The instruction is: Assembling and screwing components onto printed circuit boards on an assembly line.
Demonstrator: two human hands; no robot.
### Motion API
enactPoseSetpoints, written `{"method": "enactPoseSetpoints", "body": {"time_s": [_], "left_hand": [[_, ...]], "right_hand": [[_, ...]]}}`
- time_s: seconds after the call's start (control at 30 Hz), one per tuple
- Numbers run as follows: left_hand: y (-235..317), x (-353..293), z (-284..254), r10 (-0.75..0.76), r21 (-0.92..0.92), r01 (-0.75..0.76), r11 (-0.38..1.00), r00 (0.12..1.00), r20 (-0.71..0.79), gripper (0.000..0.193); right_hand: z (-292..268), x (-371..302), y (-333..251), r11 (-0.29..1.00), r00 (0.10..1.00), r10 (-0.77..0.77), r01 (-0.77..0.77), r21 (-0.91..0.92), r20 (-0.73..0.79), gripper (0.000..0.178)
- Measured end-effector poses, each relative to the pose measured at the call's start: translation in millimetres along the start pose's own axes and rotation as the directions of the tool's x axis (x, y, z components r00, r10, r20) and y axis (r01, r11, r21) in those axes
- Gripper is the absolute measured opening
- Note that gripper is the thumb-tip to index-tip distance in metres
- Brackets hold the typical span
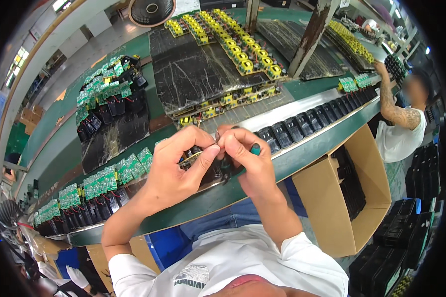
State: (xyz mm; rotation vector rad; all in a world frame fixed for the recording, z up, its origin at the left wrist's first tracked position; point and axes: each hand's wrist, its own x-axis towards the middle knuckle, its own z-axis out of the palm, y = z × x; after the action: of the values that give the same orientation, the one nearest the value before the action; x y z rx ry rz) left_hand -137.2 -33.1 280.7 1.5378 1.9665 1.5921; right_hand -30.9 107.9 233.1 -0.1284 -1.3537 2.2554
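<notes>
Both of my hands meet over the near edge of the bench, fingertips pinched together. My left hand (172, 166) is closed, thumb against forefinger, and a piece with a yellow edge (190, 156) shows under its fingers. My right hand (252, 161) is closed too; the rounded green end of a tool (255, 149) sticks out of it, the rest hidden by the fingers. Something thin and dark, perhaps a wire, shows between the fingertips, too small to name. Below the hands lies a dark case (224, 168), partly covered.
Black plastic cases (302, 123) line the rail to the right; green circuit boards (100, 184) on cases line it to the left. Yellow-topped boards (233, 42) sit on a black mat (188, 69). An open carton (376, 218) stands right, near another person (404, 119).
</notes>
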Motion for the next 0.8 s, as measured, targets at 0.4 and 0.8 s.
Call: {"method": "enactPoseSetpoints", "body": {"time_s": [0.4, 0.8], "left_hand": [[-39.5, -31.0, -12.2, -0.196, 0.281, 0.138, 0.950, 0.962, 0.192, 0.010], [-75.3, -47.7, -11.8, 0.127, 0.736, -0.394, 0.550, 0.911, 0.393, 0.021]], "right_hand": [[-10.2, 10.6, 32.0, 0.965, 0.986, -0.149, 0.161, 0.209, -0.076, 0.039], [0.9, -9.8, 65.0, 0.913, 0.919, -0.392, 0.393, 0.107, -0.034, 0.030]]}}
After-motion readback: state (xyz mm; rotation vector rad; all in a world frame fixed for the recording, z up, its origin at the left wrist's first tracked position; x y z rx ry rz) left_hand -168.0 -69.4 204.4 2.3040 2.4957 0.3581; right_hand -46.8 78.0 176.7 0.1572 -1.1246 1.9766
